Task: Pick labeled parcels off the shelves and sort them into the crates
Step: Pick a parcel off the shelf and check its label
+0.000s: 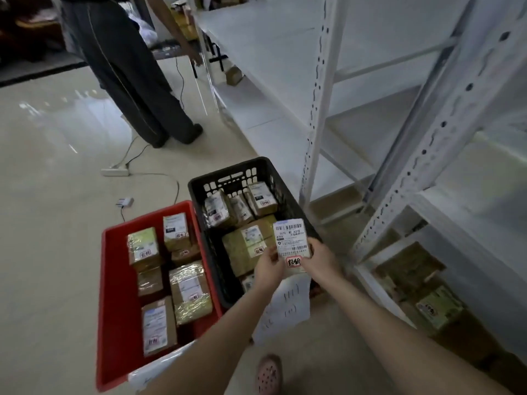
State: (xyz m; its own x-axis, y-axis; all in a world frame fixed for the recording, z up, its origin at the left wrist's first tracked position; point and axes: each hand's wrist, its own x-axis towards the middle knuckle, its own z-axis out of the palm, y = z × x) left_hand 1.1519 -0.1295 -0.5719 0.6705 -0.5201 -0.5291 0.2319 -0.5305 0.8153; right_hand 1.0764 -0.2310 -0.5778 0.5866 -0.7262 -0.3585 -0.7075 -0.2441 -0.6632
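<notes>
left hand (268,269) and right hand (321,259) pinch labeled parcel (292,239) over black crate (228,170), red crate (114,280) alongside, shelving (319,109) right

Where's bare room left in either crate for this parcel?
Red crate: bare strip between its left wall and the parcels. Black crate: crowded at the far wall and middle; slim gap by its left wall. Left hand and right hand grip the labelled parcel over it.

Bare floor (51,223) lies open at left, crossed by a power strip (115,171) and its cable (154,174). The red crate (114,295) has free room along its left wall; the black crate (228,170) is packed. Shelf uprights (322,109) bar the right.
</notes>
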